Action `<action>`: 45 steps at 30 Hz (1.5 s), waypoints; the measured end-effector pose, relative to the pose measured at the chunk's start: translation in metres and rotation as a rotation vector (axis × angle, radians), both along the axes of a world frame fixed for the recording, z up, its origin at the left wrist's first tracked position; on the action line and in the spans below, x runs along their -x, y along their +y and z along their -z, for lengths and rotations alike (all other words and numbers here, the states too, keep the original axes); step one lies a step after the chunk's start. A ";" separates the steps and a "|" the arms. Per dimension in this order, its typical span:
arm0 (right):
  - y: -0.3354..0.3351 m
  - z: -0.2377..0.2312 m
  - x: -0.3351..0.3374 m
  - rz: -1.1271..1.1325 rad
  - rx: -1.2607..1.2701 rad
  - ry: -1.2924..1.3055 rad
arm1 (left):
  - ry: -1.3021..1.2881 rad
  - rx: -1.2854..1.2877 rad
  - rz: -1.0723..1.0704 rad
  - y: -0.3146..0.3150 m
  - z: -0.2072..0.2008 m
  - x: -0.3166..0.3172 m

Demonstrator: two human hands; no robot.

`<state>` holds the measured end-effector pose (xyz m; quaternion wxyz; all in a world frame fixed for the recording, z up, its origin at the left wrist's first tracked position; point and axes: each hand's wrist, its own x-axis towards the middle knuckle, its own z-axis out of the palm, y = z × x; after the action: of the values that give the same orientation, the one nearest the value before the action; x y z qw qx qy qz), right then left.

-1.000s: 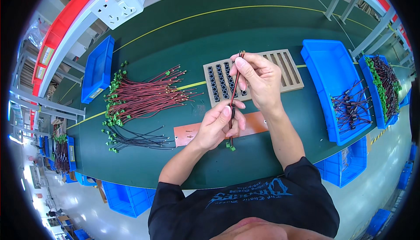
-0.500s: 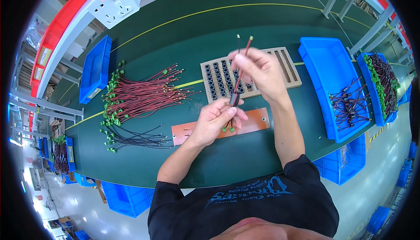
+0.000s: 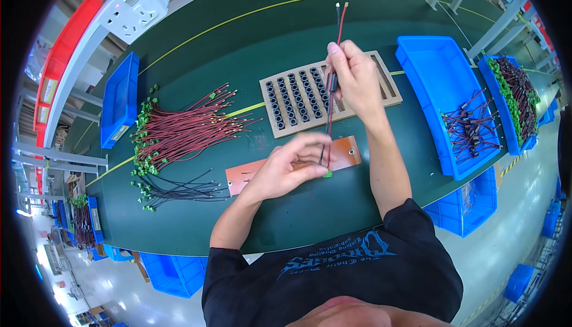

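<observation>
My right hand (image 3: 356,80) is closed on a red-and-black wire pair (image 3: 329,115), whose tinned tips stick up above the fingers. A black cylindrical sleeve (image 3: 332,83) sits round the wires, beside the right fingertips. The wires hang down to a green connector (image 3: 328,174) by my left thumb. My left hand (image 3: 285,169) is beside their lower end with fingers apart and slightly blurred. Behind the hands is a wooden tray (image 3: 286,131) with rows of black ring-shaped cores, partly hidden by my right hand. An orange-brown plate (image 3: 238,178) lies partly under my left hand.
Red wires (image 3: 190,121) and black wires (image 3: 187,189) with green connectors lie in bundles at left, near a blue bin (image 3: 119,100). At right, one blue bin (image 3: 438,83) holds finished-looking wire pairs, with another full blue bin (image 3: 497,97) beside it.
My right hand has moved down to the sleeve, and the wires now stand more upright. My left hand has left the sleeve and shifted lower, toward the connector end; its fingers have spread.
</observation>
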<state>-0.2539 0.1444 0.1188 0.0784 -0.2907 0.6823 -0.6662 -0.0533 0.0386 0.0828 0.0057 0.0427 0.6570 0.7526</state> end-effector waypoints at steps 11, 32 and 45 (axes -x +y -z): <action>0.012 -0.007 0.011 0.007 0.099 -0.062 | 0.211 0.400 -0.051 0.006 0.014 0.003; 0.014 -0.008 0.006 -0.077 0.032 0.011 | 0.203 0.446 0.124 0.009 0.014 0.004; 0.013 -0.013 0.000 -0.098 0.003 0.023 | 0.224 0.450 0.135 0.006 0.019 0.003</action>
<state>-0.2538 0.1575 0.1318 0.1025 -0.3314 0.6673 -0.6591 -0.0565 0.0446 0.0643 -0.0074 0.1672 0.8001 0.5761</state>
